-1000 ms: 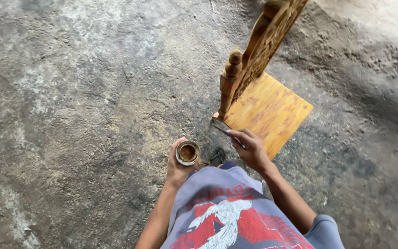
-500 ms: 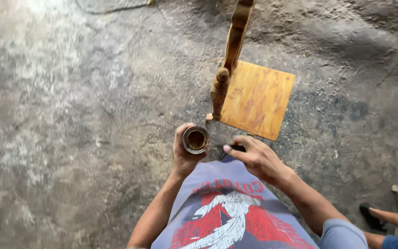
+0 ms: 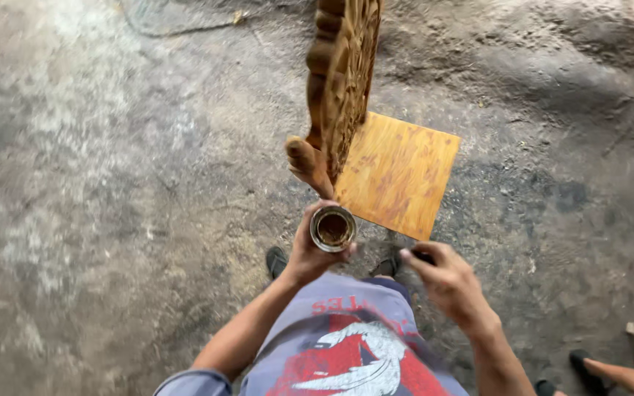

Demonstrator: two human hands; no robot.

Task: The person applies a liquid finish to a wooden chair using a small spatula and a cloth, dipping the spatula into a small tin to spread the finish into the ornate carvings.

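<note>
I see a carved wooden chair with a flat orange-brown seat (image 3: 398, 172) just beyond my fingers. My left hand (image 3: 310, 253) has its fingers clamped around a small round metal tin (image 3: 332, 228) holding dark brown liquid. My right hand (image 3: 445, 282), raised beside it, pinches something dark I cannot identify.
</note>
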